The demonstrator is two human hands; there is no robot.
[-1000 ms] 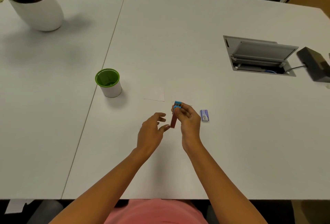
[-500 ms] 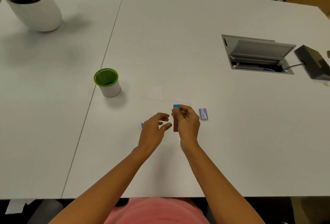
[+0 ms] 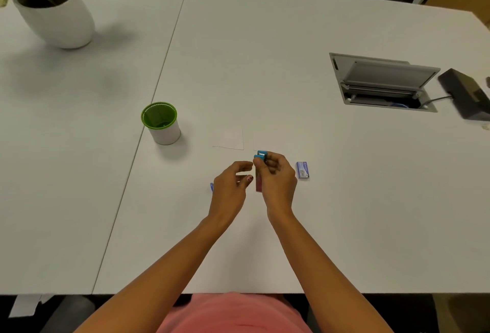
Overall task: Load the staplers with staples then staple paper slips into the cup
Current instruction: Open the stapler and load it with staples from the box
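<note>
The white worktop (image 3: 265,67) carries everything, and the green-rimmed cup (image 3: 164,131) stands upright on it, well apart from the work. Two white paper slips (image 3: 230,139) lie flat to the right of the cup, not yet stapled. Further right of the cup and nearer the person, the stapler (image 3: 258,184) is held up off the surface, its blue end pointing away and its dark red body running back toward the person. It looks small, light and rigid, with smooth plastic that could slip. The blue end seems to show two layers, so it may be hinged open, and a hold on the long sides of the body would keep the top free to swing. The right hand (image 3: 277,181) grips it that way, fingers curled around the far end and palm along the body. The left hand (image 3: 229,192), between cup and stapler, is loosely half-curled with nothing visible in it. Its thumb tip is just beside the red body, though contact is unclear. A small box of staples (image 3: 302,170) lies farthest right of the cup, and a blue scrap (image 3: 211,187) peeks out on the left hand's cup side.
</note>
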